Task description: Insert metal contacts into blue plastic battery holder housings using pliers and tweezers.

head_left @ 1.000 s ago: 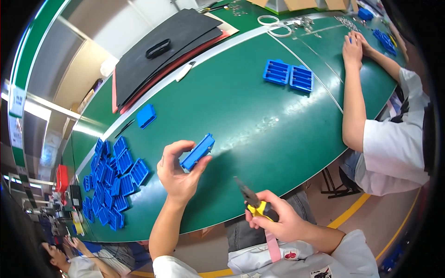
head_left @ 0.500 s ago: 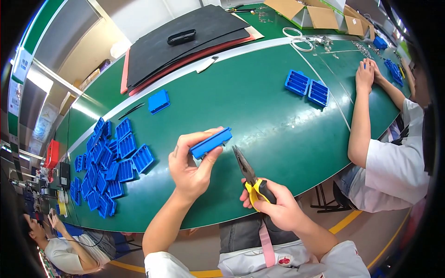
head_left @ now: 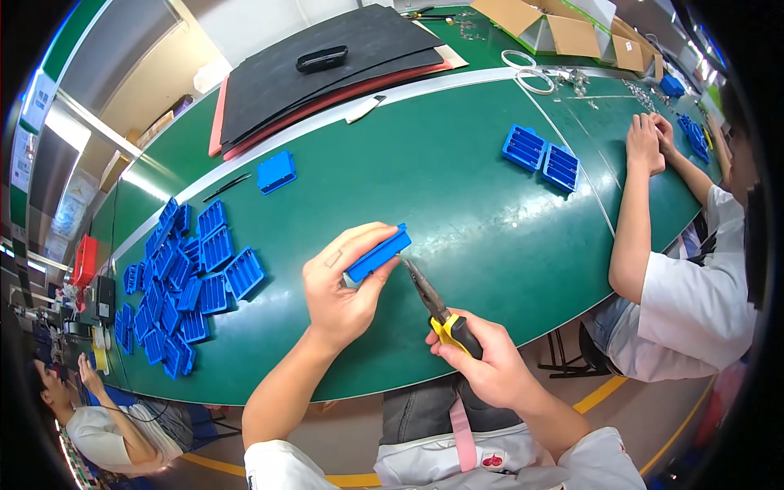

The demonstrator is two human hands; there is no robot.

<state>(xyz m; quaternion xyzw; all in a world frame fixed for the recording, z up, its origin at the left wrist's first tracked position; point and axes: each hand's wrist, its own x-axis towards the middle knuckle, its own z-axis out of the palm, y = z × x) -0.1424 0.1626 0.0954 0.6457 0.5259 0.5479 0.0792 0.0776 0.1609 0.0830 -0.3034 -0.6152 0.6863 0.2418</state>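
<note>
A blue plastic battery holder (head_left: 379, 254) is gripped between the thumb and fingers of my left hand (head_left: 341, 286), tilted above the green table. My right hand (head_left: 488, 353) is closed around the yellow and black handles of needle-nose pliers (head_left: 429, 296). The pliers' tips point up and left, right at the lower right end of the holder; whether they touch it I cannot tell. On the left lies a heap of blue battery holders (head_left: 175, 282) with slotted compartments. A single blue holder (head_left: 277, 171) rests face down beyond the heap.
Two joined blue holders (head_left: 541, 157) lie toward the right of the green table (head_left: 441, 155). Black sheets (head_left: 327, 90) are stacked at the back, near a white-handled blade (head_left: 365, 109). Cardboard boxes (head_left: 572, 37) stand far right. One co-worker (head_left: 686, 278) sits at right, another (head_left: 122, 433) at left.
The pliers' tips have come up to the holder's end, and their handles have closed together. My left hand has shifted slightly right with the holder.
</note>
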